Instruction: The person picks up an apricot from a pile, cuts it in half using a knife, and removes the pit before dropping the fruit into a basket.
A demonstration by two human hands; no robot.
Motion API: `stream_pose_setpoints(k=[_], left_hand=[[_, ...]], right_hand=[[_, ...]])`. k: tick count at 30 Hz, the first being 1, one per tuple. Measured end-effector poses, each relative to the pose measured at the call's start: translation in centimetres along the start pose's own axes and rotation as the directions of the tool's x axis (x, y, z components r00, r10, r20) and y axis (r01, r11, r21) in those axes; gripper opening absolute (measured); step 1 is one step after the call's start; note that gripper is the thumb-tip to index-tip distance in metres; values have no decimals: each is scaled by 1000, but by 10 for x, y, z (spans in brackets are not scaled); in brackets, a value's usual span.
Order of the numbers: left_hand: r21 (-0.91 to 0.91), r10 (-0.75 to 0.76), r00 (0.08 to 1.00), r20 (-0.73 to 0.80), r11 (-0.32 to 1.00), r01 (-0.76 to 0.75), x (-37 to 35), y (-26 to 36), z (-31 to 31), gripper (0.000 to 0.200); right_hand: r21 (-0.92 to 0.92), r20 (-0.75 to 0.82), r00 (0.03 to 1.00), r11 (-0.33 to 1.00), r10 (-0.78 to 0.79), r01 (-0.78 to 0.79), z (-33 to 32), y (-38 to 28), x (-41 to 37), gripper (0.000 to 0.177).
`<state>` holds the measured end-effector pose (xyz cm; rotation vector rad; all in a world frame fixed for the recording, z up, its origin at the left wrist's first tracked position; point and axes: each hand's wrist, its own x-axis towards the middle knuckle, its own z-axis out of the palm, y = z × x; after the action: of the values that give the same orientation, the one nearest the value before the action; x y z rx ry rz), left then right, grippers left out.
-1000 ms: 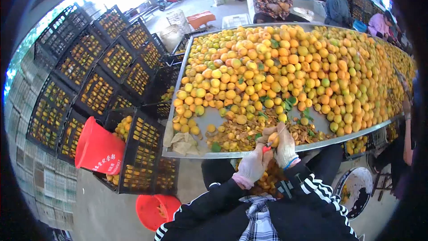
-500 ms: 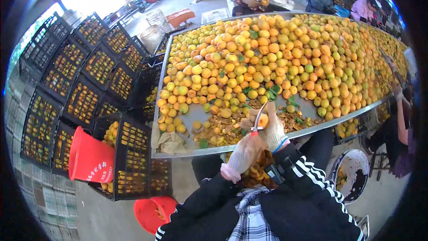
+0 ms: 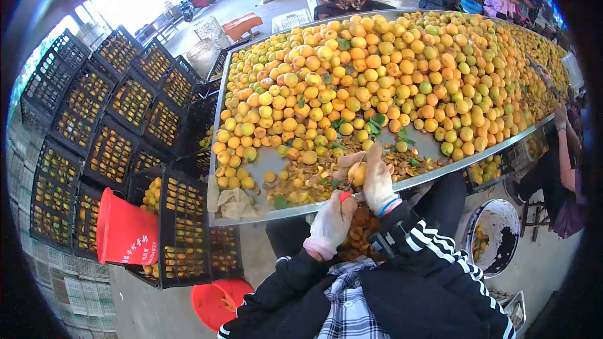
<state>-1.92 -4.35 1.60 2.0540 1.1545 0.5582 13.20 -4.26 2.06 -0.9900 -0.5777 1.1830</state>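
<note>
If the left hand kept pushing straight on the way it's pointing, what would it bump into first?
Most likely the orange fruit gripped by the right hand: the left hand aims its red-handled tool up at it. Depth is unclear.

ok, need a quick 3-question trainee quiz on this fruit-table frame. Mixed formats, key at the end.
1. True or false: the right hand holds a yellow fruit at the near rim of the metal table.
2. What does the left hand have in its grip? A) a red bucket B) a red-handled knife C) a green leaf
3. Fill in: to the person's left of the table stand stacked black ____ full of fruit.

Key: 1 true; 2 B; 3 crates.
</note>
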Motion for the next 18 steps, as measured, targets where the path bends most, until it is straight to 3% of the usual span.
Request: stream_pose_setpoints(k=[1,5,7,8,10,11,12,14,15,16,18], left_hand=[[-5,35,999,-15,999,-35,2,-7,5,34],[-44,106,994,-5,993,-106,9,-15,3,38],[-68,143,989,-32,987,-145,10,-21,2,37],[-87,183,981,-57,978,-187,12,-23,0,37],[-84,166,986,-17,982,-167,12,-17,-9,34],[-81,138,990,34,987,-135,9,-16,-13,32],[-82,131,991,38,988,-127,8,-18,-15,32],[-70,160,980,115,986,-152,8,-21,-20,31],[-72,134,983,121,989,-126,6,-21,-21,34],[-72,130,984,118,990,-122,5,-23,-19,34],[-48,116,992,39,992,-114,10,-31,-6,41]], right_hand=[[-187,-22,999,982,-38,33,1,-2,-2,82],[-151,-1,996,985,-89,88,0,-1,-3,80],[218,81,997,976,9,-26,-3,-4,-5,74],[215,87,996,976,3,-22,-6,0,-7,74],[-112,271,960,988,-71,105,-15,12,-13,70],[-63,298,955,998,4,16,-21,13,-15,58],[-61,296,955,998,11,7,-16,3,-19,58],[-334,210,973,942,101,-26,-2,-25,-28,49],[-217,202,969,971,143,-99,0,-25,-28,46],[-218,206,967,971,147,-101,0,-23,-28,46],[-557,264,958,793,-116,249,-5,-12,-18,47]])
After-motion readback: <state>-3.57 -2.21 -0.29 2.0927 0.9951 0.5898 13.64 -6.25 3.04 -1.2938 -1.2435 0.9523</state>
